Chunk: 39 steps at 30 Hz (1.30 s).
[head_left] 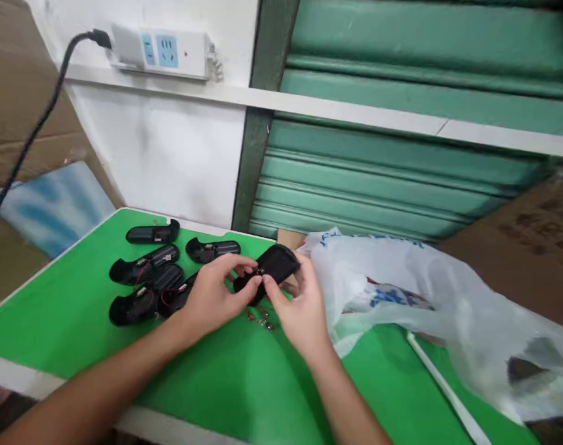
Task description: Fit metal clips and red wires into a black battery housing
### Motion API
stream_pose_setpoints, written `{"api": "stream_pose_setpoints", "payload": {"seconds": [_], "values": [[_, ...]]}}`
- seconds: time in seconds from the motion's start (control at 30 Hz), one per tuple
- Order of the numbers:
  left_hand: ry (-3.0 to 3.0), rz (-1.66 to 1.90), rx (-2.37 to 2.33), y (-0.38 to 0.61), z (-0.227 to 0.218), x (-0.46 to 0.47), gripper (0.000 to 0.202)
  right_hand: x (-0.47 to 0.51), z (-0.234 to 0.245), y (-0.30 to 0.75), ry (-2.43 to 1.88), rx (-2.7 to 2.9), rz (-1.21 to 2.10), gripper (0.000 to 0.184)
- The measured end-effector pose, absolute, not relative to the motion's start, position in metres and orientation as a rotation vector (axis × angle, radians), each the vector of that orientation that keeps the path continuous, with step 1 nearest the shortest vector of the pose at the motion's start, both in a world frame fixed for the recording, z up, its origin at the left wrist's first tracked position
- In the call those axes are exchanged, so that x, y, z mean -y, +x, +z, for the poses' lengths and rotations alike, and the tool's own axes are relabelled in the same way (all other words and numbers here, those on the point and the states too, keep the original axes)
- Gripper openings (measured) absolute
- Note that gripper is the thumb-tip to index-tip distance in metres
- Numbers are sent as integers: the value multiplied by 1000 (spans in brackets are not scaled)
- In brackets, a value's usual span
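Note:
Both of my hands hold one black plastic housing (277, 264) above the green tabletop. My left hand (219, 290) pinches its left end with thumb and fingertips. On its right side, my right hand (302, 303) grips the edge, with the thumb pressed near the middle beside the left thumb. What lies under the thumbtips is too small to make out. Just below the housing, a few small metal pieces (262, 318) lie on the green surface. Several similar black housings with thin red wires, such as this one (133, 306), rest left of my left hand.
A translucent white plastic bag (448, 290) covers the table's right side, with a white stick (448, 386) in front of it. A power strip (163, 52) with a black cable (40, 120) is fixed to the wall. Behind the table stands a green shutter (355, 161).

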<state>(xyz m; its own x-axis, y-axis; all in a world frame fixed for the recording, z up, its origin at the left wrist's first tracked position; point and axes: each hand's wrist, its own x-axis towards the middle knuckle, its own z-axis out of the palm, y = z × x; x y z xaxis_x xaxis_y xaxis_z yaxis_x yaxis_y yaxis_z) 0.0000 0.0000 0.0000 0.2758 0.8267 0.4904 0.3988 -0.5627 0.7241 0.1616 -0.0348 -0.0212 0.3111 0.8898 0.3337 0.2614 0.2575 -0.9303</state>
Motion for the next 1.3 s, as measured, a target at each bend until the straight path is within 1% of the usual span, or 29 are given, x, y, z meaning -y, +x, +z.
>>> {"api": "stream_pose_setpoints", "payload": {"seconds": [0.1, 0.17, 0.23, 0.43, 0.63, 1.07, 1.3], "values": [[2095, 1191, -1124, -1, -1, 1, 17, 36, -22, 163, -1199, 1291, 667, 33], [2097, 1183, -1137, -1, 0, 1, 16, 37, -22, 163, -1170, 1322, 684, 26], [2100, 1184, -1151, -1, 1, 2, 15, 38, -21, 162, -1180, 1334, 670, 23], [2068, 1159, -1194, 0, 5, 2, 15, 41, -20, 160, -1240, 1362, 584, 28], [1987, 1122, -1184, -1, 6, 2, 10, 43, -19, 159, -1252, 1354, 567, 28], [1762, 1171, -1116, 1, 8, 0, 8, 41, -15, 158, -1131, 1209, 794, 26], [1715, 1198, -1092, 3, 5, -1, 9, 41, -17, 158, -1119, 1164, 819, 25]]}}
